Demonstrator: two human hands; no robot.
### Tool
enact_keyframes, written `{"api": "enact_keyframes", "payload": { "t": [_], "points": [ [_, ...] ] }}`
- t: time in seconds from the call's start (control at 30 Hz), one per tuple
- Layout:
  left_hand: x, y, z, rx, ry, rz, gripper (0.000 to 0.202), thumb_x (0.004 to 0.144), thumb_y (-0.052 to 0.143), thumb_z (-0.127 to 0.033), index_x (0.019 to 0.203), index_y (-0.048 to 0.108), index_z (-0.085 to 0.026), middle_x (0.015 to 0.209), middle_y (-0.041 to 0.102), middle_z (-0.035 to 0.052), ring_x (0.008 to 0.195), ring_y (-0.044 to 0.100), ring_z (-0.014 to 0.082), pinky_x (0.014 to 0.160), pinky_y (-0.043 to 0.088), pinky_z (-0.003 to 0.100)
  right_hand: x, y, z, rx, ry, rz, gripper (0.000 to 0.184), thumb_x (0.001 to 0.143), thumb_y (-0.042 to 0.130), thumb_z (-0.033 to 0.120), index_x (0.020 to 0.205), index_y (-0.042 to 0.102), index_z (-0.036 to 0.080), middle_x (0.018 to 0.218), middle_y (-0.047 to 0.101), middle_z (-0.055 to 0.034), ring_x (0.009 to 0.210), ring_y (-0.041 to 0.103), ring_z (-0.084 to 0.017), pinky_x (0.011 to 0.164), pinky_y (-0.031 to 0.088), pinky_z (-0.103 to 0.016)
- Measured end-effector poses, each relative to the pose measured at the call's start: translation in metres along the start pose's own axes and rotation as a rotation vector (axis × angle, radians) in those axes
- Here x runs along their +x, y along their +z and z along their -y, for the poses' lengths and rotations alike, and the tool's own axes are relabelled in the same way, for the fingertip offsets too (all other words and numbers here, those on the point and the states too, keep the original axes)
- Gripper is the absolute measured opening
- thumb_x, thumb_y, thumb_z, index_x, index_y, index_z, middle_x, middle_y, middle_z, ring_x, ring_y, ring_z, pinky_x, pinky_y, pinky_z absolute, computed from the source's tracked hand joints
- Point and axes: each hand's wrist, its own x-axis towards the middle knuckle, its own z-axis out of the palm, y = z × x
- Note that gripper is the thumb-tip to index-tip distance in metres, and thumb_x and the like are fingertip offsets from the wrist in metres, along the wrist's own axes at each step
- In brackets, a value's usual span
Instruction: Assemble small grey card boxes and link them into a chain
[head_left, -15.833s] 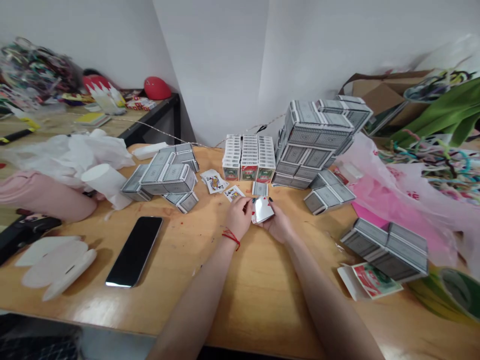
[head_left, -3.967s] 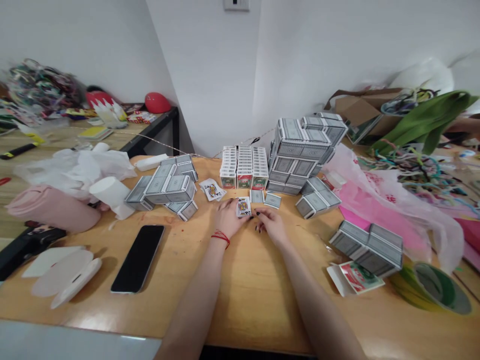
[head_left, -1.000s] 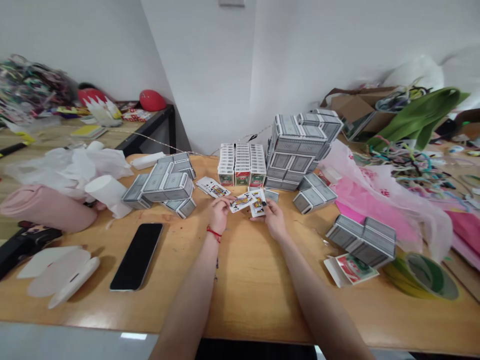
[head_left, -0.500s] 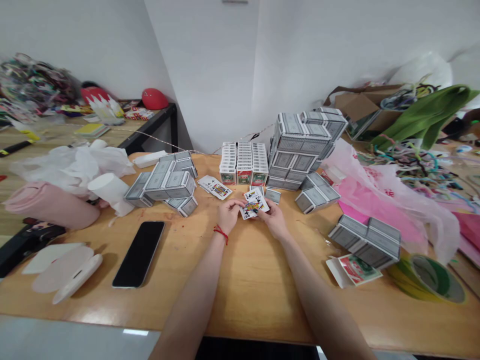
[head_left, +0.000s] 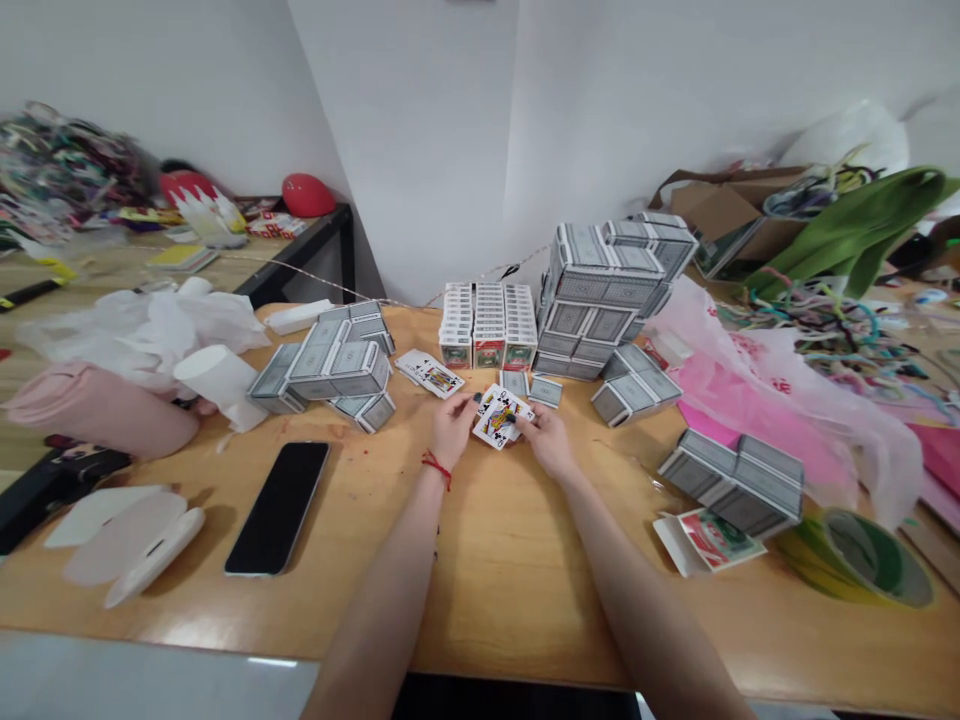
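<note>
Both hands meet over the middle of the wooden table [head_left: 510,560]. My left hand [head_left: 452,428], a red string on its wrist, and my right hand [head_left: 547,440] pinch a small bunch of face-up playing cards [head_left: 501,416] between them, a court card on top. Just beyond the hands lie two face-down cards [head_left: 529,387] and a loose fan of face-up cards [head_left: 430,372]. Behind those stand rows of small card boxes [head_left: 489,322].
Grey card-pack bundles are stacked at back right [head_left: 611,290], left [head_left: 334,358] and right [head_left: 739,482]. A black phone [head_left: 278,506] lies at the left, an opened card box [head_left: 709,540] and a green tape roll [head_left: 862,565] at the right. A pink plastic bag [head_left: 757,400] covers the right side.
The cards that were spread apart between my hands a second ago are now squared together into one small bunch. My hands have drawn slightly closer together.
</note>
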Motion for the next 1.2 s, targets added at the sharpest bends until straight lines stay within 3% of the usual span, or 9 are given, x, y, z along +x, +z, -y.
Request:
{"api": "enact_keyframes", "payload": {
  "t": [0.13,0.27,0.43,0.63,0.8,1.2],
  "points": [
    [-0.005,-0.003,-0.002,0.028,-0.083,0.158,0.012,0.066,0.056,-0.025,0.062,0.058,-0.014,0.051,0.051,-0.0021,0.045,0.043,0.0072,0.043,0.035,0.018,0.002,-0.001,-0.002,0.005,-0.041,-0.108,0.029,0.062,0.062,0.041,0.075,0.053,0.018,0.066,0.062,-0.0002,0.053,0.056,-0.014,0.051,0.046,-0.028],
    [-0.005,-0.003,-0.001,0.002,-0.145,0.267,0.016,0.067,0.055,-0.028,0.061,0.058,-0.014,0.052,0.050,-0.0022,0.047,0.044,0.0074,0.043,0.035,0.018,0.003,-0.002,-0.001,0.026,-0.068,-0.115,0.033,0.061,0.062,0.043,0.080,0.054,0.018,0.076,0.064,-0.0021,0.062,0.059,-0.016,0.058,0.047,-0.029],
    [0.002,-0.002,0.005,0.083,-0.131,0.280,0.018,0.065,0.057,-0.030,0.065,0.061,-0.012,0.058,0.054,-0.0008,0.051,0.044,0.0077,0.044,0.035,0.018,0.001,0.000,0.003,0.030,-0.037,-0.031,0.035,0.060,0.064,0.042,0.083,0.057,0.018,0.077,0.065,-0.0029,0.065,0.060,-0.018,0.063,0.048,-0.032],
    [0.004,-0.002,0.009,0.016,-0.129,0.157,0.019,0.064,0.058,-0.032,0.066,0.061,-0.012,0.059,0.057,-0.0003,0.052,0.048,0.0091,0.046,0.038,0.019,0.000,0.001,0.001,0.019,0.049,0.001,0.039,0.058,0.064,0.046,0.084,0.059,0.017,0.074,0.066,-0.0035,0.063,0.061,-0.018,0.056,0.049,-0.031],
    [0.004,-0.002,0.009,0.022,-0.141,0.220,0.020,0.065,0.058,-0.031,0.069,0.063,-0.012,0.064,0.060,0.0010,0.055,0.050,0.0103,0.049,0.040,0.020,0.001,0.000,0.001,0.005,0.039,-0.019,0.034,0.062,0.060,0.046,0.079,0.059,0.017,0.072,0.065,-0.0024,0.060,0.060,-0.016,0.054,0.048,-0.028],
    [0.005,-0.001,0.009,0.020,-0.124,0.239,0.020,0.065,0.059,-0.031,0.073,0.065,-0.013,0.070,0.063,0.0025,0.060,0.053,0.0127,0.054,0.044,0.023,0.001,0.000,-0.001,-0.039,-0.014,-0.048,0.036,0.064,0.057,0.049,0.081,0.060,0.017,0.072,0.064,-0.0012,0.058,0.056,-0.014,0.053,0.045,-0.026]
  ]
}}
